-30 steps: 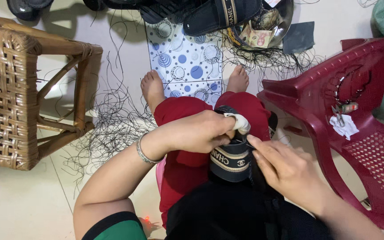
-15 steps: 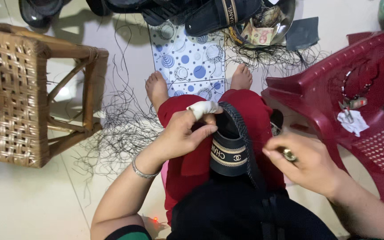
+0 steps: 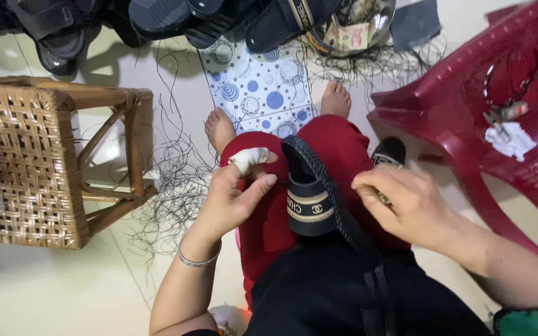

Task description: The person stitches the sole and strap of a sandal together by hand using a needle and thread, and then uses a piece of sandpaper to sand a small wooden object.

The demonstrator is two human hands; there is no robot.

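Note:
A black slide sandal (image 3: 309,205) with a beige band lies sole-up on my lap, over red trousers (image 3: 337,140). My left hand (image 3: 235,196), with white tape around the index finger, rests on my knee just left of the sandal. Its fingers are spread, and the thumb points at the sandal's edge. Just right of the sandal, my right hand (image 3: 406,202) is closed around a small metal tool (image 3: 383,198). A second black sandal (image 3: 387,151) peeks out behind that hand.
A woven cane stool (image 3: 38,155) stands at the left. A red plastic chair (image 3: 493,118) lies at the right with a white scrap on it. Black threads litter the floor around a blue dotted mat (image 3: 259,84). Shoes (image 3: 157,18) and a metal bowl (image 3: 356,25) sit at the top.
Both hands were together on the sandal a second ago. The left hand has lifted off to the left and the right hand has drawn away to the right.

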